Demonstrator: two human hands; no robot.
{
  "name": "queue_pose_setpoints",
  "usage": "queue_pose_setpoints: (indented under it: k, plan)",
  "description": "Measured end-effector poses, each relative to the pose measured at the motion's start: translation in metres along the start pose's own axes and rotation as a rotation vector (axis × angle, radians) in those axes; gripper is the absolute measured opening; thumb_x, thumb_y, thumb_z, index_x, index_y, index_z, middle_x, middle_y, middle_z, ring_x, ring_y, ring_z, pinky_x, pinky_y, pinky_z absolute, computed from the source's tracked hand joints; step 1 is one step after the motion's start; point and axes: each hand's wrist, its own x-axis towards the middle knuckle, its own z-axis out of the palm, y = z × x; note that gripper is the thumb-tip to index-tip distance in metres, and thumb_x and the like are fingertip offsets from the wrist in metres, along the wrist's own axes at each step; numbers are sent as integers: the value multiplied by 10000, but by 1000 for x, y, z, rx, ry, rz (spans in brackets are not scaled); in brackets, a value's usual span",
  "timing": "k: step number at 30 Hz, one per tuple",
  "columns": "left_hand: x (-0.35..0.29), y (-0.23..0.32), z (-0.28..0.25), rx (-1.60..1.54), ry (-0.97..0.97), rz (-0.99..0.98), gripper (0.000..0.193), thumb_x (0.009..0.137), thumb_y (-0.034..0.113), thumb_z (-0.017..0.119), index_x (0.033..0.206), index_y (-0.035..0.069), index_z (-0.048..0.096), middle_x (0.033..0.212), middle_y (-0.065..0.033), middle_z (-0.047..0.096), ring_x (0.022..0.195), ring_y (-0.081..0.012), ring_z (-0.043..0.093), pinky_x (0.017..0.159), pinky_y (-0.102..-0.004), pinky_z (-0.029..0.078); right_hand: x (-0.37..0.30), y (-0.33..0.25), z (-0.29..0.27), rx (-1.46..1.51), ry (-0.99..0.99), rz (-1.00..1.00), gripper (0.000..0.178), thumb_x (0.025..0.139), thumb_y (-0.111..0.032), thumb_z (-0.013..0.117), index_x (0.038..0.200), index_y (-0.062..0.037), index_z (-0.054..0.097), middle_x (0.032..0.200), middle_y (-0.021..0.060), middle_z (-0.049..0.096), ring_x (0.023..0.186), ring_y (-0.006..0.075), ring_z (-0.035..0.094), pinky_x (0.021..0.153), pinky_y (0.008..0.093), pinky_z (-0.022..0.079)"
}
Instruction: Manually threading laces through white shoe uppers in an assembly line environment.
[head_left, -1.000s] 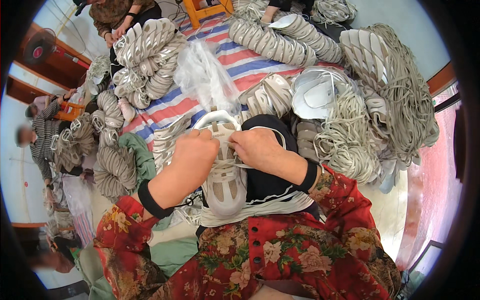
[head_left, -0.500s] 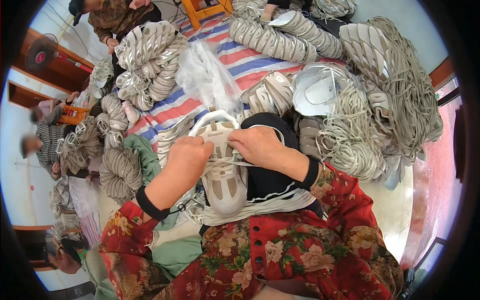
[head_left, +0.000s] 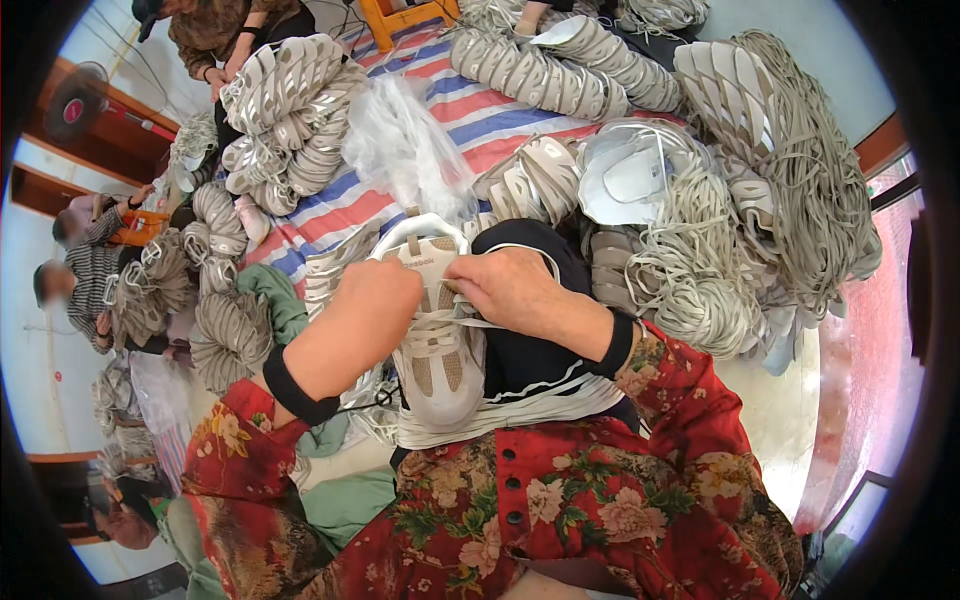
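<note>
A beige and white sneaker upper (head_left: pixel 440 400) lies over my lap, toe toward me, its tongue (head_left: pixel 432 255) standing at the far end. Pale flat laces (head_left: pixel 432 338) cross its middle. At the upper's left edge, my left hand (head_left: pixel 372 305) is closed, its fingertips hidden behind the knuckles. My right hand (head_left: pixel 520 290) pinches at the right eyelet edge, a lace end running out below its fingers. Beneath them is black cloth (head_left: pixel 530 345) on my leg, with a hank of pale laces (head_left: pixel 540 405) lying across it.
Nested stacks of uppers (head_left: pixel 535 80) cover the striped sheet (head_left: pixel 485 105). A large lace heap (head_left: pixel 700 270) stands close on my right. Clear plastic bags (head_left: pixel 405 145) lie ahead, green cloth (head_left: pixel 275 300) to my left. Other people (head_left: pixel 235 40) sit at far left.
My left hand has turned, so its fingertips are now hidden, and its forearm has swung slightly left. My right hand still pinches at the eyelet edge. The view has shifted a little.
</note>
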Motion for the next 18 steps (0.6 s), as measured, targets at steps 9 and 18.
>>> queue_pose_setpoints:
  k: [9,18]
  plan:
    - [2,-7,25,-346,351,6,113,746,85,624,858,98,629,788,-104,614,785,-296,630,637,-425,489,-1,8,1,85,52,30,128,840,-168,574,845,-51,625,668,150,615,628,314,620,580,409,479]
    - [-2,20,30,-542,445,-181,321,753,51,623,1055,150,575,793,-47,613,755,-258,612,643,-387,467,3,-4,-18,545,-19,366,140,872,-122,537,924,-18,615,637,103,606,551,198,603,554,332,458]
